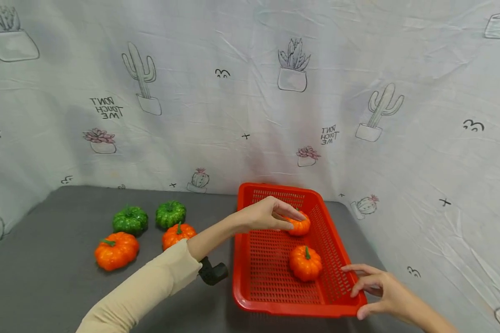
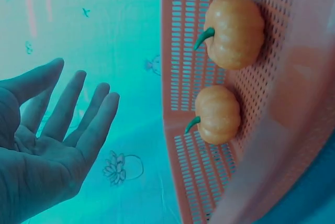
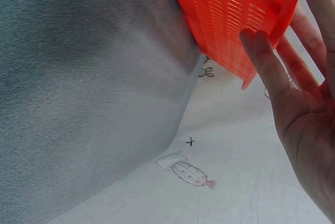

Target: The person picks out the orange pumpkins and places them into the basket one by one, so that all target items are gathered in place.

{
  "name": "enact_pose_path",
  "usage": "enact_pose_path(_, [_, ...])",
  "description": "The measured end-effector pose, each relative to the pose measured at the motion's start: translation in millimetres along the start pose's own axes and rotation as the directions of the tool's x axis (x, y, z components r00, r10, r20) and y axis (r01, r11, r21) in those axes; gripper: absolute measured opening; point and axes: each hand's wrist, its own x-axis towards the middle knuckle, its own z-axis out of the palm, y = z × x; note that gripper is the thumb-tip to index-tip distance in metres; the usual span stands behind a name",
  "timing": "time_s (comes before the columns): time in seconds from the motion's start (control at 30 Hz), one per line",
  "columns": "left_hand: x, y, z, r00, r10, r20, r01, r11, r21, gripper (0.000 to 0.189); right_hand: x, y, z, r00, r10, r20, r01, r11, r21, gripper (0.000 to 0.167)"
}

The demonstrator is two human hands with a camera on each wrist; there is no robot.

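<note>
My left hand hovers over a red plastic basket, fingers bent loosely. In the head view it overlaps the far orange pumpkin, but the left wrist view shows the hand apart from both pumpkins with nothing in it. A second orange pumpkin sits nearer in the basket, green stem up. At the basket's near right corner my right hand grips the rim, fingers inside and thumb outside. Seen from the right wrist, the hand is at the basket's edge.
Left of the basket, on the grey table, are two green pumpkins and two orange pumpkins; my left forearm partly covers one orange one. A white cloth with cactus drawings hangs behind and to the right.
</note>
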Motion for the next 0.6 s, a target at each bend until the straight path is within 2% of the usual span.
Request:
enact_pose_path(0.17, [-29.7,-4.5,-1.2,0.999,0.008,-0.035,-0.01,0.998,-0.057,0.033,-1.4,0.5,-1.1,1.0,-0.01,0.008,0.01,1.0,0.02,0.027])
enact_pose_path(0.37, [-64.9,-19.2,-5.5,0.997,0.007,-0.071,-0.015,0.993,-0.116,0.035,-3.5,0.8,-3.1,0.999,0.029,0.016,-0.029,0.999,0.026,0.026])
enact_pose_path(0.47, [-82.9,-28.4,-7.5,0.992,0.003,-0.124,-0.016,0.995,-0.102,0.034,-4.1,0.9,-3.2,0.999,0.031,0.016,-0.031,0.999,0.031,0.027])
enact_pose_path(0.6, [-110.0,-44.6,-10.5,0.977,-0.017,-0.212,-0.002,0.996,-0.088,0.032,-1.4,1.0,-2.0,0.999,0.03,0.024,-0.032,0.997,0.075,0.025])
